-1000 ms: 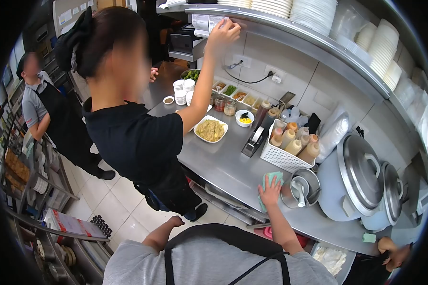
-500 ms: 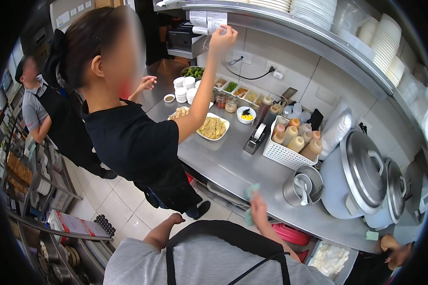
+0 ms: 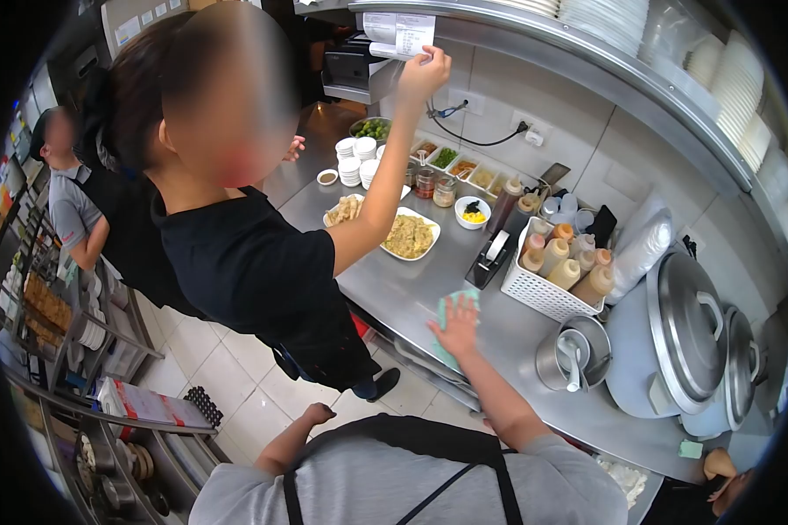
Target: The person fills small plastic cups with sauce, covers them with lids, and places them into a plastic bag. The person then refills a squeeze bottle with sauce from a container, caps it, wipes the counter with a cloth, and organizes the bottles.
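Note:
My right hand (image 3: pixel 456 327) lies flat with its fingers spread on a pale green cloth (image 3: pixel 446 354), which rests on the steel counter (image 3: pixel 521 367) close to its front edge. Low over the tiled floor, my left hand (image 3: pixel 320 413) is loosely closed beside my body, with nothing visible in it. Behind the cloth stands a black tape dispenser (image 3: pixel 488 259). To its right are a white basket (image 3: pixel 547 296) of sauce bottles and a metal pot (image 3: pixel 562 359) holding a ladle (image 3: pixel 573 363). A white dish of yellowish food (image 3: pixel 409 236) sits further left.
At the left, a co-worker in black (image 3: pixel 249 262) reaches up to paper slips (image 3: pixel 414 35). Another person (image 3: pixel 79 219) stands behind. Large lidded pots (image 3: pixel 687 332) occupy the counter's right, near a green sponge (image 3: pixel 690 450). A steel shelf (image 3: pixel 578 66) runs above.
My right hand moves left along the counter with the cloth, lifts in the middle frame, and is now flat on it. My left hand stays low. The co-worker's raised hand remains near the slips.

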Available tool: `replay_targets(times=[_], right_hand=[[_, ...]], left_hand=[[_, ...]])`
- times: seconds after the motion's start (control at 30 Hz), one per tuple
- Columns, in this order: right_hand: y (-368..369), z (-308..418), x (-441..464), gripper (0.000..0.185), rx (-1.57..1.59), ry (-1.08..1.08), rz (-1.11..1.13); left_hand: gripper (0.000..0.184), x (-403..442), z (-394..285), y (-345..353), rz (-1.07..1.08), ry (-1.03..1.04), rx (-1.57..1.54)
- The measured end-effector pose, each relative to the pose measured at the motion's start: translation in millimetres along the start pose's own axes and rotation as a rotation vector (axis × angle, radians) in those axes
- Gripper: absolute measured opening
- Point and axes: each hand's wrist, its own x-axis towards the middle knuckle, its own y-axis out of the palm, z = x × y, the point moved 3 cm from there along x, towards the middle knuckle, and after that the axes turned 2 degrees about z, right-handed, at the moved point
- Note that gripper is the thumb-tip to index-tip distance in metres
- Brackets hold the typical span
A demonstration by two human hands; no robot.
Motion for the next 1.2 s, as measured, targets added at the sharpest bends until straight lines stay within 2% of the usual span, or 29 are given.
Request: replay_targets(times=[0.1,0.13,0.17,0.2,0.23,0.3,0.37,0.43,0.47,0.6,0.73,0.8,0.87,0.9,0.97,1.07,1.1,1.17,1.2], right_hand=[[5.6,58.7,25.3,0.081,0.053,-0.157,0.007],[7.8,75.9,30.9,0.081,0.055,-0.154,0.007],[11.1,94.4,34.0,0.080,0.062,-0.242,0.031],[10.4,107.0,34.3,0.079,0.070,-0.328,0.056],[7.4,110.6,33.3,0.079,0.072,-0.320,0.060],[-10.0,124.9,19.9,0.076,0.010,-0.555,0.204],[-12.7,113.3,5.8,0.072,0.012,-0.576,0.215],[-7.8,91.2,-14.6,0.071,0.027,-0.576,0.146],[-10.3,78.9,-27.3,0.071,0.023,-0.561,0.149],[-37.0,22.4,-84.1,0.071,0.003,-0.323,0.115],[-47.8,-35.3,-152.4,0.074,-0.114,-0.142,0.076],[-61.2,-57.9,-188.7,0.070,-0.194,-0.043,0.104],[-75.4,-78.1,-221.8,0.066,-0.119,0.091,0.072],[-76.9,-89.9,-239.9,0.064,-0.098,0.132,-0.020],[-77.2,-98.4,-263.8,0.061,-0.054,0.191,-0.172],[-59.8,-99.6,-261.3,0.064,-0.075,0.083,-0.190],[-87.0,-59.6,-231.2,0.068,-0.142,0.419,0.195],[-54.0,-67.9,-194.7,0.072,-0.300,0.338,0.365],[-34.8,-64.1,-171.9,0.072,-0.296,0.232,0.380]], left_hand=[[0.045,-7.1,9.3,17.5,-0.046,0.074,-0.029],[0.044,-19.6,-3.3,10.6,-0.014,-0.014,-0.071],[0.043,-38.3,-22.0,-5.3,0.020,-0.102,-0.110],[0.043,-45.4,-26.0,-8.7,0.014,-0.120,-0.251],[0.043,-44.6,-27.6,-6.0,0.023,-0.119,-0.247],[0.043,-35.6,-31.7,-3.9,-0.001,-0.051,-0.342],[0.043,-24.5,-37.6,-8.8,0.025,-0.010,-0.332],[0.043,-18.9,-58.9,-27.5,0.043,0.107,0.009],[0.044,2.4,-47.8,-17.7,0.013,0.224,-0.003],[0.043,53.7,-53.8,-26.2,0.003,0.329,0.116],[0.036,57.7,-77.1,-52.7,0.038,0.258,-0.007],[0.036,65.1,-81.5,-57.5,0.055,0.252,0.027],[0.036,73.1,-77.8,-55.4,0.055,0.249,0.067],[0.036,70.7,-79.5,-58.0,0.043,0.236,0.042],[0.037,53.8,-88.1,-70.3,0.012,0.207,0.000],[0.039,35.5,-72.5,-56.3,-0.117,0.156,-0.181],[0.036,10.5,-67.9,-56.3,-0.228,0.120,-0.177],[0.035,-33.1,-47.3,-48.6,-0.213,-0.040,-0.388],[0.035,-58.6,-27.6,-36.6,-0.251,-0.120,-0.447]])
